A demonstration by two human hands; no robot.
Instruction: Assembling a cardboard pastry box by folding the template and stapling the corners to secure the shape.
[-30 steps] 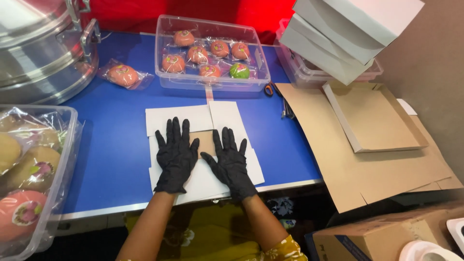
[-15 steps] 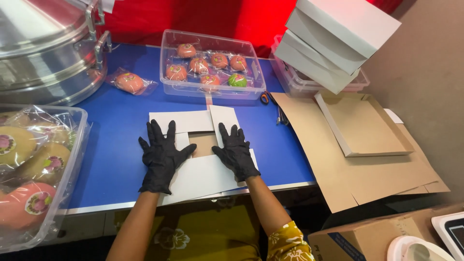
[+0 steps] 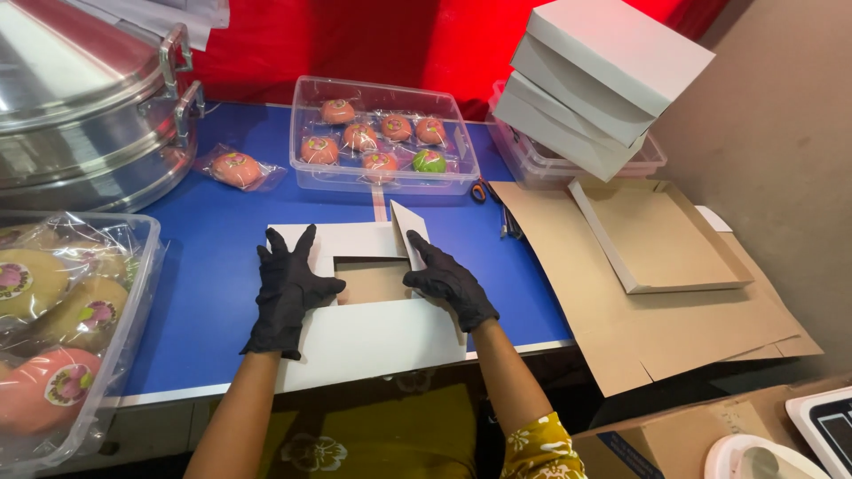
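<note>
Flat white cardboard box blank (image 3: 373, 333) lying at lower centre of the frame on the blue worktop (image 3: 213, 266), its brown inner side showing through a square opening in the middle. Left hand (image 3: 288, 288) in a black glove, spread flat and pressing down on the left part of the blank, grip fully open, clasping nothing. Right hand (image 3: 448, 279), also black-gloved, resting on the blank's right part with fingers against a side flap (image 3: 408, 232) that stands tilted up from the sheet; grip loose and open, pushing rather than pinching.

Just above the blank, at upper centre, a clear plastic tray (image 3: 383, 177) holding wrapped round pink buns and one green one. Single wrapped pink bun (image 3: 235, 168) lying apart to the tray's left. Large steel steamer pot (image 3: 84, 115) at upper left. Clear tub of wrapped round cakes (image 3: 67, 328) at lower left edge. Stack of folded white boxes (image 3: 599, 84) at upper right, leaning. Brown cardboard sheets (image 3: 657, 293) spread at right, one half-folded box on top. Small scissors (image 3: 480, 190) between tray and brown sheets
</note>
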